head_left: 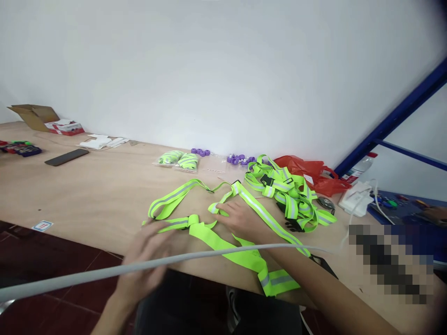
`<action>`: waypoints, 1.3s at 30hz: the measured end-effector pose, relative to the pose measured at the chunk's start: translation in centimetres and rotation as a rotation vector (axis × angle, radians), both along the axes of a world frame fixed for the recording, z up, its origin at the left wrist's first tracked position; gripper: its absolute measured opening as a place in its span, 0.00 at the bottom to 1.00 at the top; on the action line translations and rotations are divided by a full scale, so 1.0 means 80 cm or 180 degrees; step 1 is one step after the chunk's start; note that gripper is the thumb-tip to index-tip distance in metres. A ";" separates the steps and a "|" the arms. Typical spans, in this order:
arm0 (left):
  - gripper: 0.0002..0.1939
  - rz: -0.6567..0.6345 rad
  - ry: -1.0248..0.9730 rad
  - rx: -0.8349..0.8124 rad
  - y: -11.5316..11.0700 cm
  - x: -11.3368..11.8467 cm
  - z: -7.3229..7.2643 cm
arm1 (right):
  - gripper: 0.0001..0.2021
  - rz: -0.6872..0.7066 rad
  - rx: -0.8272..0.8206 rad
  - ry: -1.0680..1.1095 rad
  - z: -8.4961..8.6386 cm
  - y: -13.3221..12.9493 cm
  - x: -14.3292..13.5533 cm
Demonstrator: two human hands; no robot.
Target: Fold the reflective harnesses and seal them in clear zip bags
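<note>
A neon yellow-green reflective strap (268, 214) with silver stripes lies spread in loops on the table in front of me. My right hand (239, 219) has its fingers closed on a short loop of this strap near the middle. My left hand (146, 256), slightly blurred, is at the strap's left end by the table edge. Its fingers are stretched out and its thumb stands apart; whether the fingertips touch the strap is unclear. A tangled pile of similar reflective straps (291, 200) with black buckles lies to the right.
A white cable (195, 255) crosses in front of my hands. Behind the strap lie bagged straps (187, 161) and purple round pieces (239, 159). A red plastic bag (314, 173) and white power strip (355, 199) are at right; a black phone-like slab (67, 157) and cardboard box (35, 116) at left.
</note>
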State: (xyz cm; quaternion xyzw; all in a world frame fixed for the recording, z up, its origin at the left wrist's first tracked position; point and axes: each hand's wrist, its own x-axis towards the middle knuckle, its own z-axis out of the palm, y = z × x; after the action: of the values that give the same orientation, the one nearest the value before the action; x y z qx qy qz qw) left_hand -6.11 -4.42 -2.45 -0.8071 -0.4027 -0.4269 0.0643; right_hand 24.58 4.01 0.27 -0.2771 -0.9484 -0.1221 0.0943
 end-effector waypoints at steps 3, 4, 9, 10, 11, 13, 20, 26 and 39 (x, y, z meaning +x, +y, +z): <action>0.27 -0.0347 0.0653 -0.0702 0.003 0.043 -0.012 | 0.11 0.0165 0.0036 -0.0423 -0.002 0.008 -0.012; 0.28 -0.0267 0.0841 -0.0918 0.006 0.053 -0.017 | 0.11 0.0159 0.0055 -0.0482 -0.003 0.011 -0.015; 0.26 -0.0011 0.1329 -0.1539 0.017 0.064 -0.037 | 0.11 -0.0061 0.0268 -0.0419 -0.021 0.032 -0.010; 0.24 -0.0023 0.1340 -0.1556 0.017 0.062 -0.038 | 0.11 -0.0137 0.0264 -0.0359 -0.025 0.038 -0.008; 0.23 -0.0045 0.1335 -0.1549 0.017 0.060 -0.038 | 0.10 -0.0217 0.0246 -0.0293 -0.030 0.044 -0.005; 0.22 -0.0094 0.1272 -0.1509 0.018 0.057 -0.038 | 0.10 -0.0368 0.0200 -0.0169 -0.037 0.056 0.000; 0.20 0.0138 0.0378 -0.0927 0.021 0.016 -0.030 | 0.16 -0.0635 -0.0005 0.0201 -0.027 0.051 0.004; 0.17 0.1098 -0.0340 0.0252 -0.018 -0.064 -0.035 | 0.14 -0.0452 -0.0539 0.0618 0.008 -0.025 -0.018; 0.27 0.0347 -0.0658 -0.2679 0.040 -0.105 -0.017 | 0.12 -0.0617 -0.1220 0.0629 -0.033 -0.074 -0.031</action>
State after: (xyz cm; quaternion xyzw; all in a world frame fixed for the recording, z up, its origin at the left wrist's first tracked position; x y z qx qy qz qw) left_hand -14.48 -1.26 -3.84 -0.6936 -0.5879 -0.3002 -0.2886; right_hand 22.12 -1.90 -2.39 -0.3904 -0.9093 0.0793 0.1202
